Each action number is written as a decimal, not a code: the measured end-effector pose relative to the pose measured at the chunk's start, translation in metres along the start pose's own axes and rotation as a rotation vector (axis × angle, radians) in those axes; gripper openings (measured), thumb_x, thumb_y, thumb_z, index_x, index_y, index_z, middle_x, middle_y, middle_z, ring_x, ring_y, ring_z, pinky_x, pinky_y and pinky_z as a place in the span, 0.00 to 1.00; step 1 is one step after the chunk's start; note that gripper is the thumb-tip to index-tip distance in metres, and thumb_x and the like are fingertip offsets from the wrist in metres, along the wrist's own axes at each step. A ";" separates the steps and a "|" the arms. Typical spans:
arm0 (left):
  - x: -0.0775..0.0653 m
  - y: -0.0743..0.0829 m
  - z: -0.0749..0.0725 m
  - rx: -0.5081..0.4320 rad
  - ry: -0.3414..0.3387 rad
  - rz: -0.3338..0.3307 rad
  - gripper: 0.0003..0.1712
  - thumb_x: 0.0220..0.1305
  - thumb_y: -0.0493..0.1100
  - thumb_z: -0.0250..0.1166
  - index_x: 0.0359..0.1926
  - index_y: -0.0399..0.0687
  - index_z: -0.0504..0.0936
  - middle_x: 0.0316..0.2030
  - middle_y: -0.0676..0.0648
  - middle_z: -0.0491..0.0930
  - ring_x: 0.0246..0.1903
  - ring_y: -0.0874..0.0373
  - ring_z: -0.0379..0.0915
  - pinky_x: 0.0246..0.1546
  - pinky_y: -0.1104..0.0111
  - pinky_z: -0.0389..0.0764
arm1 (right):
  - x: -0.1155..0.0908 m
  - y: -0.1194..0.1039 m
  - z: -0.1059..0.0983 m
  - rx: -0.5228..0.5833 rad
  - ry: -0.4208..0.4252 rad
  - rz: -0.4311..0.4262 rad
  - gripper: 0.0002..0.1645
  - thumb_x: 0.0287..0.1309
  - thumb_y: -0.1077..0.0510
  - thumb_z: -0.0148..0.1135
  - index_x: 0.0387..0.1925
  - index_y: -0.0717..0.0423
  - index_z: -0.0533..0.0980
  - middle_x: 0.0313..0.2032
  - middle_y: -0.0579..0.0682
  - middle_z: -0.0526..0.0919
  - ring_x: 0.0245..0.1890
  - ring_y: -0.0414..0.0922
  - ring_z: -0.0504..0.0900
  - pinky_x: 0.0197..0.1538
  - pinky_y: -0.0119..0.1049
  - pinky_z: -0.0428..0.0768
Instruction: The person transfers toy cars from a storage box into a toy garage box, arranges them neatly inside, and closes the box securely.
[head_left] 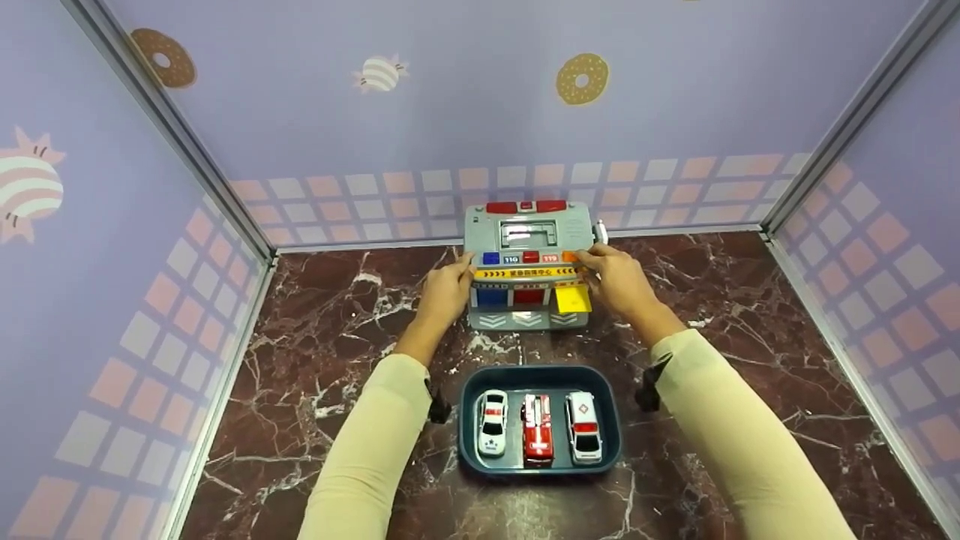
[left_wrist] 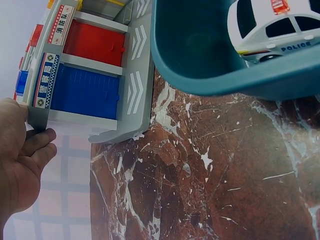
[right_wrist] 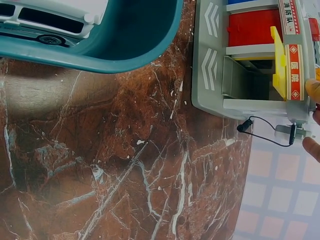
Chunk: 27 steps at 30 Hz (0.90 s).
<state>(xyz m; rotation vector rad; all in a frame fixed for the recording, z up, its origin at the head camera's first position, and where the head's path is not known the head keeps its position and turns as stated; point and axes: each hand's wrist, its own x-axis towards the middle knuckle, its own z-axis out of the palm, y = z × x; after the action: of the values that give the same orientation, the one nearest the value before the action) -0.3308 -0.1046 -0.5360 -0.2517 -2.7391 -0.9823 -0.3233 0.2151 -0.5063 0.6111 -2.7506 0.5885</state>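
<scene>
A grey toy rescue-station garage (head_left: 529, 271) stands near the back wall, with a blue door (left_wrist: 85, 90) and a red door (left_wrist: 95, 44) down. Its yellow door (right_wrist: 280, 62) is swung up, and the bay behind it shows dark. My left hand (head_left: 445, 291) grips the garage's left edge, thumb at the top and fingers curled at the side. At the other end, my right hand (head_left: 621, 280) holds the right edge, a digit at the orange button (head_left: 570, 256). Only its fingertips show in the right wrist view.
Nearer me sits a dark teal tray (head_left: 540, 471) holding a white police car (head_left: 492, 424), a red fire truck (head_left: 537, 435) and a white ambulance (head_left: 583, 427). A black cord with a small plug (right_wrist: 245, 125) hangs at the garage's right side. Patterned walls (head_left: 480, 112) enclose the marbled table (head_left: 360, 315).
</scene>
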 end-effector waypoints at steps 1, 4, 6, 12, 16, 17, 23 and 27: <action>0.000 0.000 0.000 0.002 0.001 0.003 0.22 0.85 0.47 0.61 0.71 0.48 0.85 0.68 0.44 0.85 0.67 0.38 0.83 0.70 0.47 0.82 | 0.000 0.000 0.000 -0.001 0.005 -0.003 0.24 0.69 0.66 0.72 0.65 0.57 0.86 0.50 0.62 0.87 0.45 0.67 0.88 0.54 0.64 0.85; 0.000 0.000 0.001 0.013 0.009 0.009 0.21 0.85 0.48 0.62 0.70 0.48 0.87 0.66 0.43 0.87 0.65 0.37 0.85 0.68 0.45 0.83 | -0.001 0.001 -0.001 0.002 0.012 -0.006 0.24 0.69 0.66 0.72 0.65 0.58 0.86 0.49 0.61 0.88 0.44 0.67 0.88 0.53 0.64 0.85; 0.000 0.000 0.001 0.015 0.015 0.010 0.20 0.85 0.48 0.62 0.68 0.47 0.88 0.64 0.42 0.88 0.64 0.36 0.85 0.67 0.44 0.84 | -0.001 0.000 -0.001 0.008 0.013 -0.007 0.23 0.70 0.65 0.72 0.64 0.59 0.86 0.49 0.61 0.88 0.43 0.67 0.87 0.52 0.64 0.84; 0.000 0.000 -0.001 0.006 0.008 -0.003 0.21 0.85 0.48 0.62 0.69 0.49 0.87 0.65 0.42 0.87 0.64 0.35 0.85 0.67 0.44 0.83 | -0.001 -0.001 -0.001 0.019 0.008 0.002 0.23 0.70 0.65 0.72 0.64 0.57 0.86 0.49 0.61 0.88 0.43 0.66 0.88 0.52 0.63 0.85; 0.000 -0.001 0.000 0.004 0.009 0.004 0.21 0.85 0.48 0.62 0.71 0.49 0.86 0.65 0.42 0.87 0.65 0.36 0.85 0.68 0.45 0.83 | -0.003 -0.002 -0.001 0.016 -0.006 0.022 0.25 0.70 0.65 0.72 0.67 0.57 0.84 0.51 0.61 0.88 0.47 0.67 0.89 0.56 0.64 0.85; 0.000 -0.001 -0.001 0.004 0.012 0.006 0.21 0.85 0.47 0.62 0.70 0.48 0.86 0.65 0.42 0.87 0.65 0.36 0.85 0.68 0.45 0.83 | -0.003 -0.002 -0.001 0.017 -0.010 0.026 0.26 0.70 0.66 0.71 0.67 0.57 0.84 0.52 0.61 0.88 0.48 0.67 0.89 0.57 0.64 0.85; 0.000 0.000 -0.001 -0.008 0.011 -0.009 0.21 0.85 0.47 0.62 0.71 0.50 0.86 0.67 0.44 0.85 0.66 0.37 0.84 0.69 0.46 0.83 | -0.003 -0.002 -0.003 0.010 -0.046 0.027 0.30 0.68 0.67 0.70 0.71 0.58 0.81 0.55 0.62 0.87 0.53 0.68 0.88 0.62 0.65 0.84; 0.000 0.000 -0.001 -0.015 0.005 -0.023 0.22 0.85 0.48 0.61 0.72 0.51 0.85 0.68 0.46 0.85 0.67 0.39 0.84 0.70 0.47 0.82 | -0.003 -0.002 -0.004 0.012 -0.076 0.019 0.32 0.69 0.65 0.71 0.73 0.58 0.79 0.57 0.63 0.87 0.55 0.69 0.88 0.64 0.65 0.84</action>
<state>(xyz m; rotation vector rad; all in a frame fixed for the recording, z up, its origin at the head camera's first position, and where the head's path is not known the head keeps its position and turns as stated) -0.3308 -0.1052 -0.5349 -0.2212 -2.7369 -1.0087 -0.3186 0.2165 -0.5030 0.6230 -2.8282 0.5977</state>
